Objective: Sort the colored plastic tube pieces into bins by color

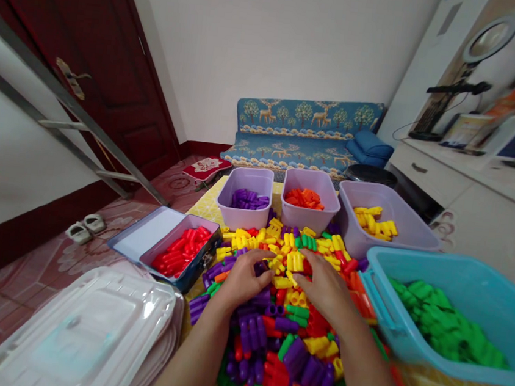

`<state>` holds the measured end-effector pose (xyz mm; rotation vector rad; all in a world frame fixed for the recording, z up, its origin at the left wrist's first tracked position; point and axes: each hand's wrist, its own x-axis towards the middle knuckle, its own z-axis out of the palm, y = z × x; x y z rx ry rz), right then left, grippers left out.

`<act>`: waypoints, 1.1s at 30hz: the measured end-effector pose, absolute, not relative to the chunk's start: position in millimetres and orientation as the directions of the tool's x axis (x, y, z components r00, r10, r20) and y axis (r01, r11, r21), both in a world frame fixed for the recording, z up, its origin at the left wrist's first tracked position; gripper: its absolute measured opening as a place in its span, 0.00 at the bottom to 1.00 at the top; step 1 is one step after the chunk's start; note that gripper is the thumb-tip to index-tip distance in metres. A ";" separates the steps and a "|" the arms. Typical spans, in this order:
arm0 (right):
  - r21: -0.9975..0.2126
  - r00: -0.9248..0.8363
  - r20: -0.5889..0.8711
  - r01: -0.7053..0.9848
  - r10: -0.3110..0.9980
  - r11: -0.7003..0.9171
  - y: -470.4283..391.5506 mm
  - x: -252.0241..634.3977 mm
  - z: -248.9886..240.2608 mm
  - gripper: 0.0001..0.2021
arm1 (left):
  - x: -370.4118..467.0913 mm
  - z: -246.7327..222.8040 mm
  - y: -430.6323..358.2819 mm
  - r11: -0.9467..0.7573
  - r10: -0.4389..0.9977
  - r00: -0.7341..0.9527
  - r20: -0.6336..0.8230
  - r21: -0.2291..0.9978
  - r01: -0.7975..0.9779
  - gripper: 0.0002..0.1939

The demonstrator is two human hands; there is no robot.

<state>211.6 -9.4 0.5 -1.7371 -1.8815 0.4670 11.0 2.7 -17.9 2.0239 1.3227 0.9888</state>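
Note:
A mixed heap of plastic toy blocks, each like joined tubes, covers the middle of the table in yellow, purple, red, green and orange. My left hand [247, 279] is over the heap's centre, thumb and forefinger apart and curved toward some yellow blocks [276, 265]. Facing it, my right hand [323, 284] has its fingers spread beside a yellow block [295, 261], its thumb close to a small yellow piece. Whether the fingertips touch these blocks is hard to tell. Purple blocks [252, 334] lie between my forearms.
Behind the heap stand a lilac bin [242, 217] with purple blocks, another lilac bin [308, 221] with orange ones, and a third bin [394, 201] with yellow ones. A turquoise bin [473, 369] holds green blocks. At left are a tin box [193, 277] of red blocks and stacked white lids [87, 322].

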 end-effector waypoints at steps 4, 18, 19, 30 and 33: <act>-0.542 -0.141 0.092 0.823 0.986 0.168 -9.6 198.4 -14.8 0.26 | 10.7 -14.7 -0.3 -0.412 0.909 0.302 0.288 0.734 0.540 0.24; -0.995 -0.258 0.083 0.039 0.963 0.096 -16.6 177.6 11.7 0.20 | 1.1 -21.8 4.6 -0.244 0.935 0.262 0.241 0.970 -0.022 0.29; -0.995 -0.227 0.080 0.046 0.971 0.093 -16.2 178.8 12.5 0.18 | 1.9 -21.9 4.8 -0.221 0.939 0.261 0.224 0.974 -0.044 0.29; -0.970 -0.156 0.026 0.235 0.987 0.063 -13.3 192.0 10.6 0.14 | 2.7 -20.0 4.7 -0.173 0.952 0.254 0.169 0.985 -0.008 0.15; -0.930 -0.245 0.049 0.343 0.968 0.134 -18.2 198.3 19.6 0.13 | 2.9 -16.7 4.3 -0.161 0.958 0.243 0.153 0.987 0.013 0.12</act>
